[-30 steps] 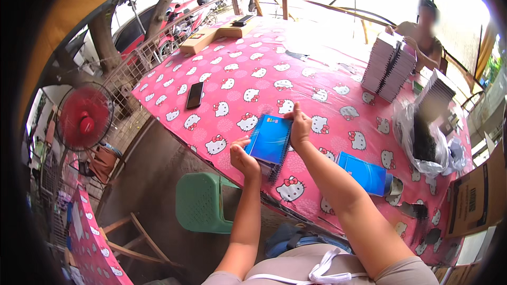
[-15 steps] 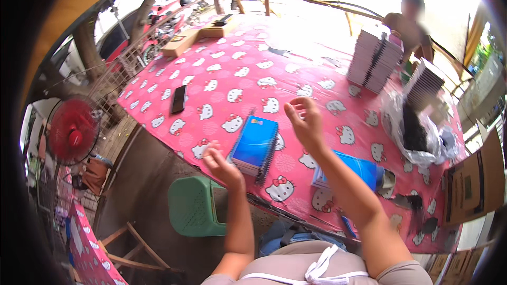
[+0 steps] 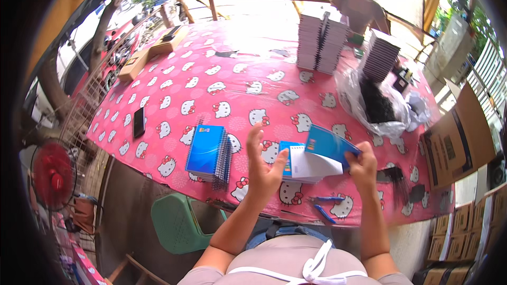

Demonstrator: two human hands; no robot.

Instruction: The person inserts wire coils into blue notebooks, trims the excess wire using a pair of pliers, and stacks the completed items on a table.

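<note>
My right hand (image 3: 363, 164) pinches the outer edge of a blue notebook cover (image 3: 330, 145), which is raised and tilted. Under it a white page with a row of holes along its edge shows, on top of other blue-covered notebooks (image 3: 286, 164). My left hand (image 3: 266, 171) is held up just left of these, fingers spread and nothing in it. Further left stands a stack of blue spiral-bound notebooks (image 3: 205, 150). Near the table's front edge lie a blue-handled tool (image 3: 327, 198) and a second blue object (image 3: 324, 214), too small to name surely.
A pink patterned tablecloth (image 3: 174, 100) covers the table. A clear plastic bag (image 3: 351, 100) holds black strands, beside tall notebook stacks (image 3: 317, 47). A phone (image 3: 139, 122) lies left; a cardboard box (image 3: 459, 137) stands right. Across the table is another person (image 3: 362, 13). A green stool (image 3: 177, 224) stands below.
My right hand has come down to the right-hand notebooks and lifted a blue cover. My left hand has moved right, away from the bound stack. The view has shifted right.
</note>
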